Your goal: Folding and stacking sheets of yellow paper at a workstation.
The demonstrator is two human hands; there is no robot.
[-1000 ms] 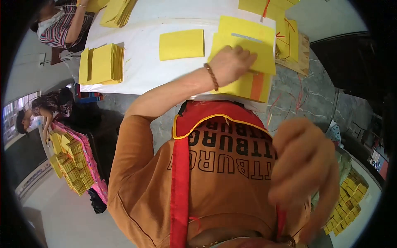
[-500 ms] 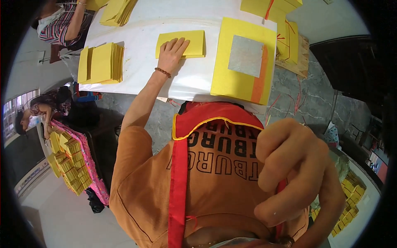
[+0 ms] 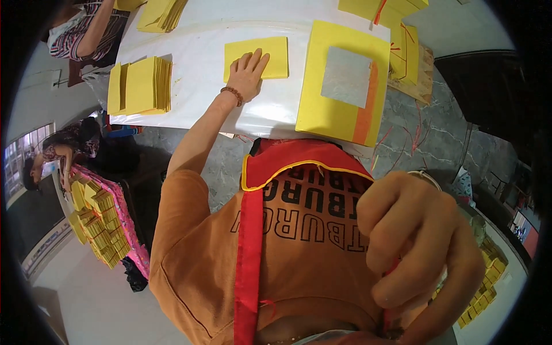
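My left hand, a bead bracelet at its wrist, lies flat on a folded yellow paper on the white-covered table. Its fingers are stretched out and hold nothing. Close to the camera, away from the table, my right hand is raised with its fingers curled in; whatever is inside it, if anything, is hidden. Right of the folded paper lies a thick stack of large yellow sheets, with a silvery square and an orange strip on top.
Folded yellow papers are piled at the table's left, with another pile behind. Tied yellow bundles stand beyond the right edge. A co-worker sits at far left; another person bends over yellow bundles on pink cloth.
My left hand and the folded paper sit slightly further right in the picture, and the paper looks pressed flatter. My right hand has dropped a little toward the lower right, still curled.
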